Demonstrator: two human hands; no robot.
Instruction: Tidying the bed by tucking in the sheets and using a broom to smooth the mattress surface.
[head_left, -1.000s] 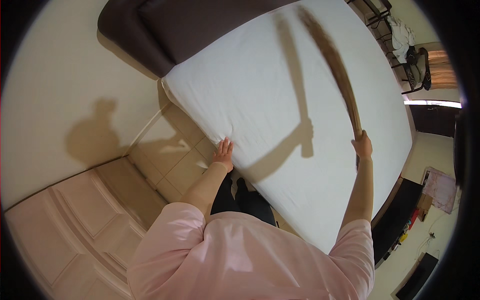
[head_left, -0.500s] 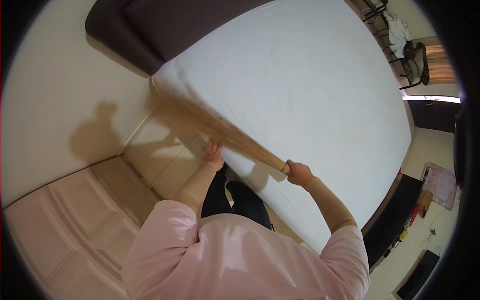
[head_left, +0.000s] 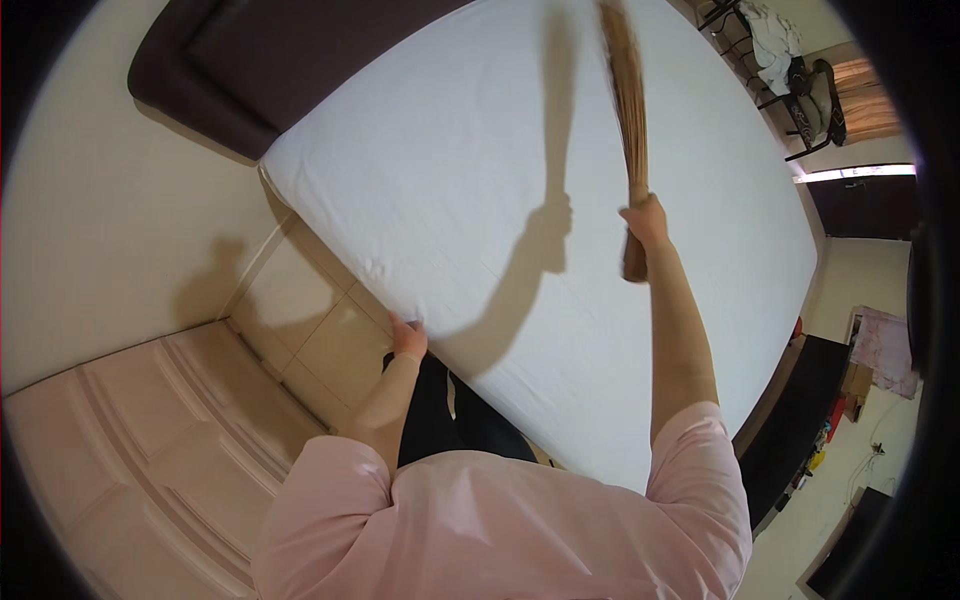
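Observation:
My right hand (head_left: 650,220) is wrapped round a stick broom (head_left: 628,110) near its bound brown butt end. The broom is lifted above the bed, its long thin bristles pointing away and blurred at the far tip, which reaches the upper edge of the view. Under it lies a large mattress covered with a white sheet (head_left: 700,330). At the mattress's near left edge, my left hand (head_left: 408,338) appears closed on the sheet, with small creases beside the fingers; part of its grip is hidden.
A dark brown padded headboard (head_left: 230,70) stands at the far left. Beside me on the left are a pale panelled door (head_left: 150,440) and floor tiles (head_left: 330,340). To the right are a black cabinet (head_left: 800,420) and, farther off, a metal rack (head_left: 790,100) with cloths.
The broom has swung up and away from the near left side of the bed, rising with my right hand. My left hand has shifted slightly left and down, onto the mattress edge.

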